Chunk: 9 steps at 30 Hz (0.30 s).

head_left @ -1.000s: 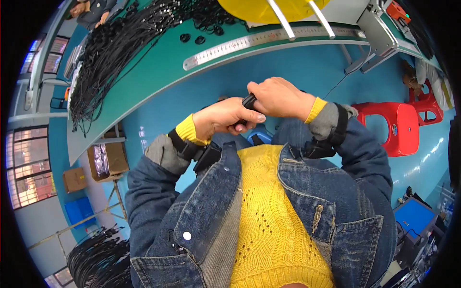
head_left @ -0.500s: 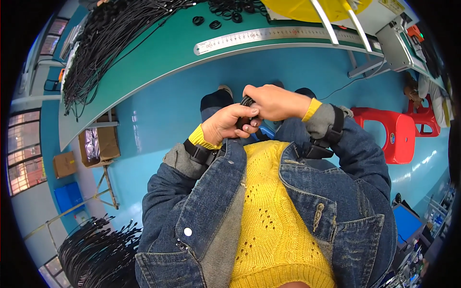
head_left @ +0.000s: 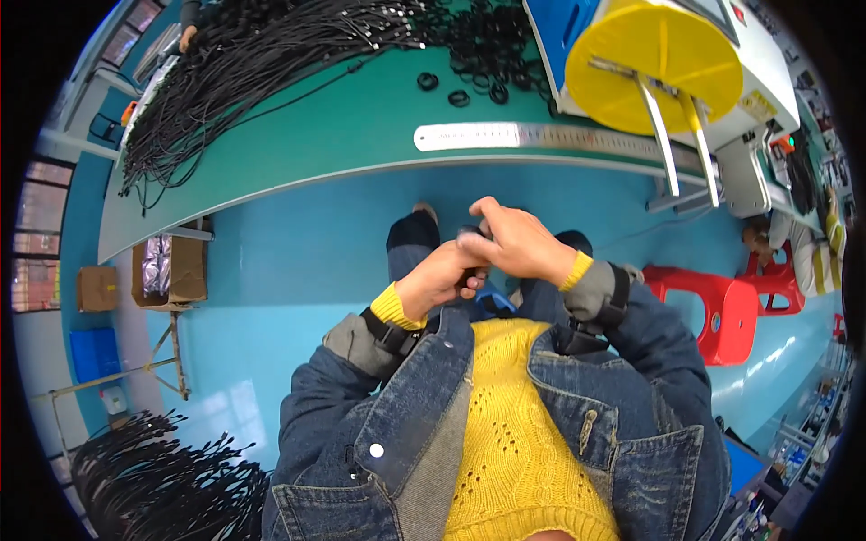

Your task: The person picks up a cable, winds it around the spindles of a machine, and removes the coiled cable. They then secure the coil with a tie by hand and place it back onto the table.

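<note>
In front of my body, both hands meet around a small black coil (head_left: 470, 233), which looks like a wound cable; fingers cover most of it. My left hand (head_left: 437, 278) is closed around its lower part, fingertips curled underneath. From the right, my right hand (head_left: 530, 243) reaches over the coil, its thumb lying across it and its index finger arched on the far side. The right thumb and the coil's top are slightly blurred by motion. Dark material shows between that thumb and index finger. The coil is held above my lap, apart from the table.
A green table (head_left: 361, 122) runs across the far side, bearing a heap of black cables (head_left: 262, 68), several black rings (head_left: 459, 97) and a steel ruler (head_left: 541, 137). A yellow disc (head_left: 654, 54) stands by a machine at right. Red stools (head_left: 722, 316), cardboard boxes (head_left: 185, 270) and hanging cables (head_left: 162, 478) surround me.
My right hand has shifted over the coil, its index finger lifting and its thumb moving across the top. The view has tilted, showing more of the table and the yellow disc.
</note>
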### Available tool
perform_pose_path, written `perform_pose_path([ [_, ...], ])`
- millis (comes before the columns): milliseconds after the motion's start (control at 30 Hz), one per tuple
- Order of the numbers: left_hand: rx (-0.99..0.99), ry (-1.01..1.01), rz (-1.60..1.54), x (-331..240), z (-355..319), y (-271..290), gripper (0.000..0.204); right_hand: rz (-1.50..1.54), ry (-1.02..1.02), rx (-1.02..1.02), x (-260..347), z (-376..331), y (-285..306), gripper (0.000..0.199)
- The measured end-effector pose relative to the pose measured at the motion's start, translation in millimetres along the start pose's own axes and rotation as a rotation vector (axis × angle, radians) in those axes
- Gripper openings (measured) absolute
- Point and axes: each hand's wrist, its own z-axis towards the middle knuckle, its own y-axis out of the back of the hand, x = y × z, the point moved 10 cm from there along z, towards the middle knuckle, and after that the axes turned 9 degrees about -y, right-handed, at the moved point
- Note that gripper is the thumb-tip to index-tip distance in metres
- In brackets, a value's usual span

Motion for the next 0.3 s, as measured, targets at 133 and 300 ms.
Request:
perform_pose_path([
  [133, -0.019, -0.222, -0.237, -33.1, -2.0, -5.4, 0.025, -0.018, 0.149, 0.05, 30.3, 3.1, 7.1, 0.079],
  [300, 0.027, -0.318, -0.111, -60.7, -13.9, -4.1, 0.035, -0.1, 0.266, -0.015, 49.2, 12.1, -2.7, 0.085],
])
